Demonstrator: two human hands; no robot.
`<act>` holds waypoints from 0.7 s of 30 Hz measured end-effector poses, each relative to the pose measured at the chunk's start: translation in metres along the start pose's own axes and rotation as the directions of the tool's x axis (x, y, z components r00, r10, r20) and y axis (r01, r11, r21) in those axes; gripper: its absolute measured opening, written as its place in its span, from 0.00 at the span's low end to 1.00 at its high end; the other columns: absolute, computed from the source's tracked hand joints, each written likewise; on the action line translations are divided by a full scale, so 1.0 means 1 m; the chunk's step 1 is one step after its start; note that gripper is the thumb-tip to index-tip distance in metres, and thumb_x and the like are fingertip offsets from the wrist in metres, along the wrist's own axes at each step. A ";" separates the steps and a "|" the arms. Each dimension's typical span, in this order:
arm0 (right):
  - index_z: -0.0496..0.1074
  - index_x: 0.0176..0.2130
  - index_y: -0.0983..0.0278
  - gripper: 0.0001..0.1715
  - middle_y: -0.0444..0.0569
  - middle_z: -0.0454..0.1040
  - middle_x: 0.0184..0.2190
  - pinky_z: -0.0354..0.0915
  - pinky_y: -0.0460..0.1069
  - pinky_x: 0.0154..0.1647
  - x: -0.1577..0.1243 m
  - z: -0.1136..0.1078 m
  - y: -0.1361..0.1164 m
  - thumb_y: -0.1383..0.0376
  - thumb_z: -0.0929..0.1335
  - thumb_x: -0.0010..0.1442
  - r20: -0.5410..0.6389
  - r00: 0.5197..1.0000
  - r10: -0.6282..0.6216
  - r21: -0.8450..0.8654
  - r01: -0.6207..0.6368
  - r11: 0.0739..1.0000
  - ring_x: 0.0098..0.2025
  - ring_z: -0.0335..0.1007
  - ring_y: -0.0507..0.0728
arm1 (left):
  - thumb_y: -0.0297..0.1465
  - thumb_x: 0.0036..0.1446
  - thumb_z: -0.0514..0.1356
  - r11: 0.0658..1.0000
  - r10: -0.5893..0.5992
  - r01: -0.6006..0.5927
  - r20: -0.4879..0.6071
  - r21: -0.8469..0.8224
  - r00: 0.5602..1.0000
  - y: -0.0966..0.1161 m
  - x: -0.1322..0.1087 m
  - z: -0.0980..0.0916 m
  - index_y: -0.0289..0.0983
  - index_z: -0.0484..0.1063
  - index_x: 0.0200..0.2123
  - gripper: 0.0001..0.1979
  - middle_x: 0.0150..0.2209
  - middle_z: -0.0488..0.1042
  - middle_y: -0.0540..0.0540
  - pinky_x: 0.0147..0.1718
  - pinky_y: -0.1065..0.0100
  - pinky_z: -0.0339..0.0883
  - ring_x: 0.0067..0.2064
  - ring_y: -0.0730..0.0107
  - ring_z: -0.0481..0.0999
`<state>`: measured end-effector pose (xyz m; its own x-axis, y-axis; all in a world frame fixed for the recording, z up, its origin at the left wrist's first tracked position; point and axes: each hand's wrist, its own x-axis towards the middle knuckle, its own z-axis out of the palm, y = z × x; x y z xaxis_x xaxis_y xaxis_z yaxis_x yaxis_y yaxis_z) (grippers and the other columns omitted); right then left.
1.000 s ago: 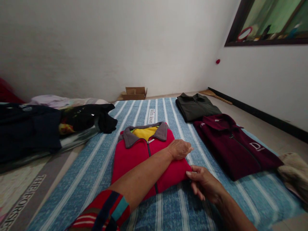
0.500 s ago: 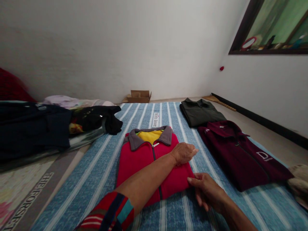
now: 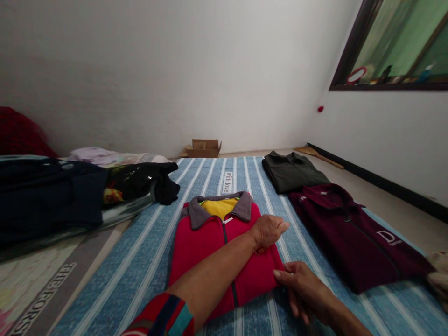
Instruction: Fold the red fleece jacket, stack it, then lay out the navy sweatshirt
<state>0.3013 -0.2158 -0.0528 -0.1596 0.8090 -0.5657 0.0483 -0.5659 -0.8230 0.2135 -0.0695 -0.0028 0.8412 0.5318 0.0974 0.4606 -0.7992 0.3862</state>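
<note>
The red jacket [image 3: 206,240] is lying folded on the striped sheet [image 3: 147,242] beneath the left grip [image 3: 268,231] — its hold I can't tell — while the right grip [image 3: 306,287] is pinching the near corner. A pointed grey collar [image 3: 198,217] is framing smooth yellow lining [image 3: 220,208].

1. The place looked like a room in a home
2. A blue striped cloth [image 3: 140,261] printed "With love" covered the middle
3. Folded jackets [image 3: 199,247] lay on it, near and right
4. A mirror [image 3: 357,75] stood at the far-right window [image 3: 381,87]
</note>
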 end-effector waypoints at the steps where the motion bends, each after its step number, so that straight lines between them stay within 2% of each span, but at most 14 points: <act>1: 0.65 0.42 0.70 0.33 0.43 0.67 0.10 0.47 0.40 0.05 0.000 -0.002 0.001 0.44 0.64 0.52 0.033 0.999 -0.017 0.008 0.017 1.000 0.08 0.57 0.50 | 0.38 0.63 0.44 1.000 0.000 0.000 0.015 0.012 1.000 0.000 0.000 0.001 0.36 0.68 0.25 0.21 0.25 0.71 0.48 0.29 0.72 0.58 0.29 0.72 0.70; 3: 0.64 0.44 0.70 0.33 0.41 0.67 0.11 0.48 0.40 0.06 0.001 -0.004 0.003 0.45 0.66 0.51 0.068 0.996 -0.053 0.043 0.050 0.998 0.08 0.58 0.50 | 0.39 0.63 0.44 0.999 0.002 -0.004 0.038 0.037 0.999 0.000 0.001 0.001 0.36 0.68 0.26 0.21 0.26 0.72 0.48 0.30 0.72 0.59 0.31 0.71 0.71; 7: 0.65 0.45 0.71 0.33 0.41 0.67 0.11 0.48 0.40 0.07 0.001 -0.006 0.003 0.48 0.68 0.50 0.055 0.993 -0.102 0.122 0.095 0.988 0.08 0.57 0.48 | 0.38 0.64 0.42 0.995 -0.005 -0.003 0.079 0.104 0.997 0.000 0.001 0.001 0.36 0.70 0.29 0.21 0.29 0.74 0.45 0.31 0.71 0.62 0.33 0.69 0.73; 14: 0.67 0.43 0.71 0.31 0.41 0.67 0.11 0.48 0.39 0.07 0.000 -0.008 0.001 0.50 0.70 0.47 0.084 0.994 -0.072 0.140 0.060 0.988 0.09 0.57 0.48 | 0.38 0.63 0.41 0.974 -0.005 -0.033 0.165 0.224 0.986 0.002 0.001 0.004 0.35 0.71 0.34 0.22 0.35 0.76 0.41 0.32 0.66 0.66 0.38 0.60 0.76; 19: 0.69 0.36 0.70 0.31 0.43 0.66 0.10 0.44 0.40 0.08 0.002 -0.011 -0.003 0.44 0.66 0.50 0.107 0.989 -0.101 0.176 0.081 0.981 0.08 0.55 0.47 | 0.38 0.63 0.41 0.975 -0.024 -0.014 0.167 0.223 0.986 -0.001 0.000 0.008 0.35 0.71 0.36 0.21 0.34 0.76 0.41 0.33 0.64 0.67 0.39 0.58 0.76; 21: 0.69 0.30 0.69 0.30 0.42 0.64 0.09 0.44 0.41 0.09 0.004 -0.008 -0.004 0.43 0.67 0.47 0.075 0.990 -0.122 0.192 0.106 0.976 0.07 0.52 0.46 | 0.38 0.63 0.41 0.974 -0.031 -0.008 0.168 0.226 0.985 -0.002 0.000 0.009 0.35 0.71 0.36 0.21 0.34 0.76 0.41 0.33 0.63 0.68 0.38 0.57 0.77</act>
<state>0.3084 -0.2089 -0.0522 -0.2376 0.8581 -0.4553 -0.1588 -0.4967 -0.8533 0.2157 -0.0706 -0.0115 0.8624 0.5013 -0.0703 0.5056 -0.8462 0.1683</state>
